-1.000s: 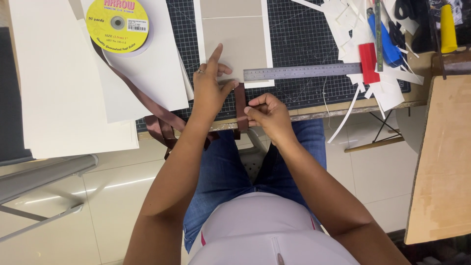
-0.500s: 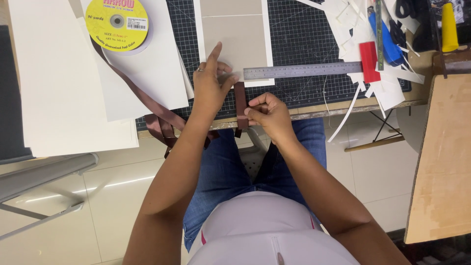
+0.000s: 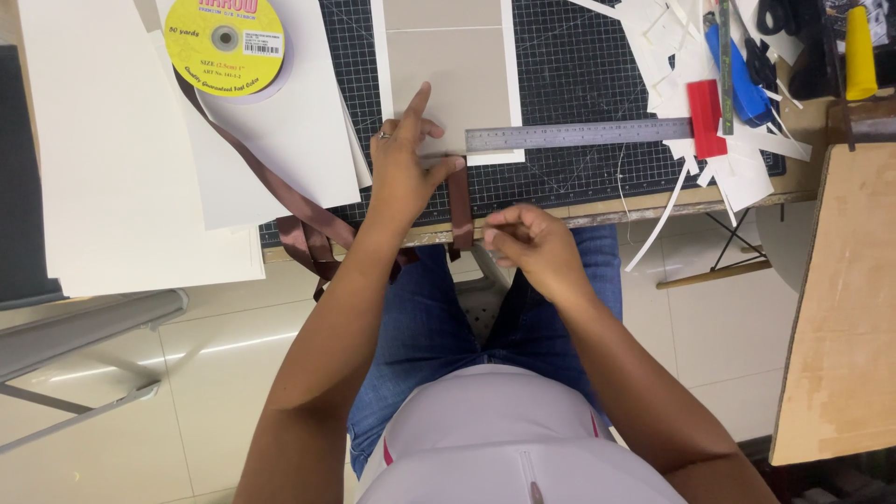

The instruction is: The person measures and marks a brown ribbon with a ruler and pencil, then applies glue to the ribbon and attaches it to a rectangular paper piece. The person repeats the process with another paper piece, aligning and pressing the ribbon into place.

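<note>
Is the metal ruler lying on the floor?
No, the metal ruler lies on the dark gridded cutting mat on the table, just right of the left hand.

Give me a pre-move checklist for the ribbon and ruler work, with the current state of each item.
1. Left hand pressing on the grey card: ok, palm and fingers lie on its lower edge.
2. Metal ruler lying flat across the cutting mat: ok, its left end meets the card.
3. Brown ribbon under control: ok, the strip runs down from the left hand towards the right hand at the table edge.
4. Right-hand grip on the ribbon end: cannot tell, the fingers hide it.
5. Ribbon feed from the yellow spool: not ok, it bunches in loops over the table edge.
</note>
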